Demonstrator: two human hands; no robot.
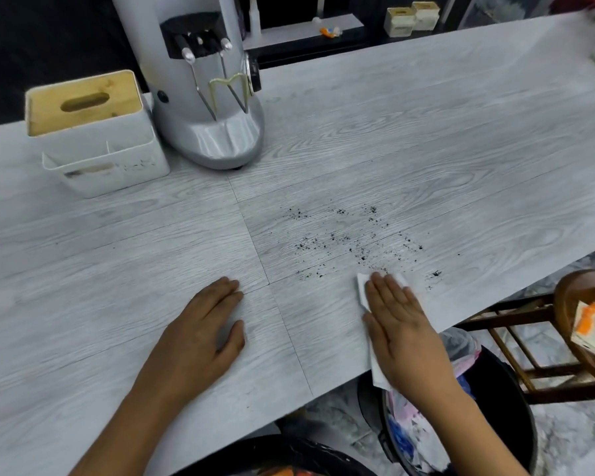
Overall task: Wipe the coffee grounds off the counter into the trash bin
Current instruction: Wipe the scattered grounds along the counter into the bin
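While the trash bin (478, 407) waits below the near edge of the tabletop (426, 149), at about five o'clock in the view, most of the wiping looks undone. The bin's black rim sits partly under the overhang, its mouth open and already holding crumpled bags, so grounds pushed over that edge should fall in or close to it.

Just above, the right hand (402, 324) lies flat on a white tissue (366, 293), fingers straight and together, pressing it to the tabletop rather than gripping it; the tissue's tail hangs past the near edge over the bin. The left hand (206, 324) rests at seven o'clock, palm down with fingers relaxed and apart, holding nothing, well apart from the mess.

Beyond the right fingertips the coffee grounds (351, 242) lie scattered toward twelve and one o'clock, a loose dark speckle with a few grains right at the tissue's front edge and a small outlying cluster at two o'clock near the tabletop's right edge. Whether any grounds are already caught under the tissue I cannot tell. My judgement: the sweep is only beginning, and the whole patch must be drawn back toward five o'clock.

Room is generous: bare tabletop surrounds the patch. Farther off, at ten o'clock, a white tissue box (93, 135) and a silver coffee grinder (206, 97) stand well clear. A wooden stool (577, 331) at three o'clock crowds the bin's right side.
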